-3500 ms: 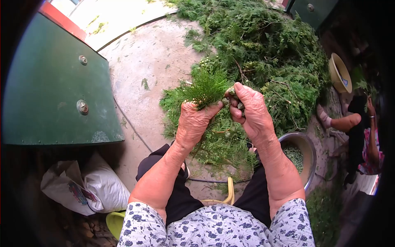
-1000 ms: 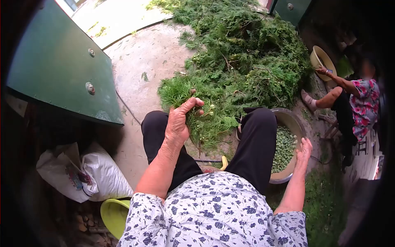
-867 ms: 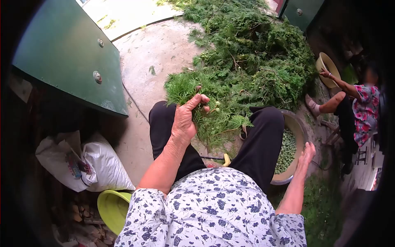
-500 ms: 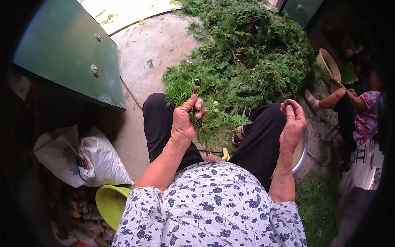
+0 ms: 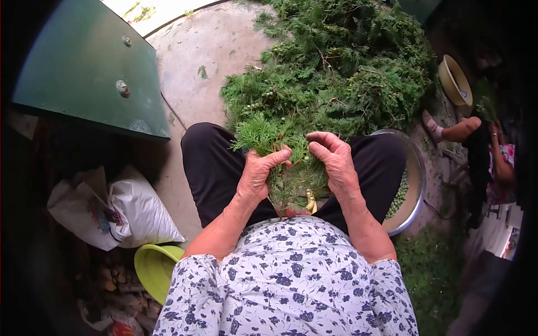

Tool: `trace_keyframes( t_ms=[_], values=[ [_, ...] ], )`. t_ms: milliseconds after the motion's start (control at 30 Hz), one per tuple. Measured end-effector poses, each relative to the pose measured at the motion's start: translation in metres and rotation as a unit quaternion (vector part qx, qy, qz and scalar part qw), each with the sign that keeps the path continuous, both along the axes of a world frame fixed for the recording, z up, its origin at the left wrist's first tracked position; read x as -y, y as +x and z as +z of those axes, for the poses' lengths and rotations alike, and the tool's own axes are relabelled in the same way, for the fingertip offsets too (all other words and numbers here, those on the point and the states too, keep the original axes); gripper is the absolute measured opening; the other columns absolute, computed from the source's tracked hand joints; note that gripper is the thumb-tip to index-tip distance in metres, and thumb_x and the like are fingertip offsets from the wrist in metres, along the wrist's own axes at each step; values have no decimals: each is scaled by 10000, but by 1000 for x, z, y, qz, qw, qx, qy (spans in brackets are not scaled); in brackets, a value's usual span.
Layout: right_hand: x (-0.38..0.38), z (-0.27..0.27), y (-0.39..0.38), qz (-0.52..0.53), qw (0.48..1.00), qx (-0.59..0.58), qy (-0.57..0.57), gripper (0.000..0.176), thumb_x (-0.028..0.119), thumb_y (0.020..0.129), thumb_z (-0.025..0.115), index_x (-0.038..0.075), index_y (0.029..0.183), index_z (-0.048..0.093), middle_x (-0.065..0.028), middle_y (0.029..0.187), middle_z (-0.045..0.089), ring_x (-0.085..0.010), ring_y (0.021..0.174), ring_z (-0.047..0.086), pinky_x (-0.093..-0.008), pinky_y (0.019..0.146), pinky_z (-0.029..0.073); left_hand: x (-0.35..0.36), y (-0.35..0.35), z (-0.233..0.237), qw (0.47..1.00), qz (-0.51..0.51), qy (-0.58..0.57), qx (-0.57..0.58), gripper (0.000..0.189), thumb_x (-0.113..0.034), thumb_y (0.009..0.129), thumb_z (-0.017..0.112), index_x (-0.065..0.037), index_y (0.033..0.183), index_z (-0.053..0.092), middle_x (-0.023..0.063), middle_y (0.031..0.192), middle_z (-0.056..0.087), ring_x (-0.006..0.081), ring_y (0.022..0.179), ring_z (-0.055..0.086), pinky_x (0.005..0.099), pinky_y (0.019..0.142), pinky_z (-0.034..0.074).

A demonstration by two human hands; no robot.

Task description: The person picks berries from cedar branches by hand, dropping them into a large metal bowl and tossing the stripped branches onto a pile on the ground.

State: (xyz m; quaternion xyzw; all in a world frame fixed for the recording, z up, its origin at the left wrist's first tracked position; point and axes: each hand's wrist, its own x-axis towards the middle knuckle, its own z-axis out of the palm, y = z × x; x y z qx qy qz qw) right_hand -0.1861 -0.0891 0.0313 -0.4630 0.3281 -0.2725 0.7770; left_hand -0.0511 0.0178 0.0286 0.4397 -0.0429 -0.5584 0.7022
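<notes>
Between my knees, my left hand [image 5: 260, 173] is closed around a leafy evergreen sprig [image 5: 258, 133], thumb on top. The sprig's flat green fronds stick out above and beyond the fingers. Just right of it, my right hand [image 5: 337, 163] has its thumb and forefinger slightly apart, and I see nothing between them. Small pale-green cones [image 5: 306, 158] show on the sprig close to the right thumb. Beside my right knee stands a metal-rimmed basin [image 5: 419, 208], partly hidden by the leg, with many small green cones [image 5: 399, 197] in it.
A large heap of cut evergreen branches [image 5: 347, 73] lies ahead. Left are a green metal door [image 5: 89, 73], white sacks [image 5: 140, 210] and a lime-green basin [image 5: 147, 267]. At right another person's leg [image 5: 462, 130] shows by a beige basin [image 5: 445, 75]. More greenery [image 5: 428, 274] lies lower right.
My right hand has moved left from above the right knee to the sprig, its fingertips parting. My left hand has lowered slightly with the sprig. The basin of cones is now more visible.
</notes>
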Motion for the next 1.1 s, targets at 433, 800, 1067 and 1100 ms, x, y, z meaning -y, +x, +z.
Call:
trace_keyframes(
  t_ms=[433,800,1067,1100],
  values=[
    [-4,-6,11,6,981,-70,-181,169,29,806,611,6,972,626,-21,867,605,-94,792,554,-229,721,442,7,-10,-2,992,-74,34,95,273,-86,736,704,-12,985,620,32,869,635,106,743,582,240,666,475],
    [-6,-15,16,22,986,-77,-148,107,72,846,583,17,921,637,-24,843,618,-95,778,525,-238,698,424,6,-14,-17,993,3,64,95,196,-69,758,693,-23,938,629,28,832,643,103,716,593,234,653,483],
    [-12,-37,20,-36,974,55,217,154,172,885,570,19,897,589,-21,821,604,-82,690,531,-224,617,452,4,-9,-9,997,40,24,-55,166,22,751,663,-22,904,616,50,824,635,131,704,621,273,630,542],
    [-5,-41,15,-58,982,30,177,159,179,888,567,22,903,581,-26,818,599,-87,681,528,-226,595,450,4,-8,-5,997,31,12,-62,165,13,760,659,-26,913,611,45,827,633,130,711,618,270,641,540]
  ],
)
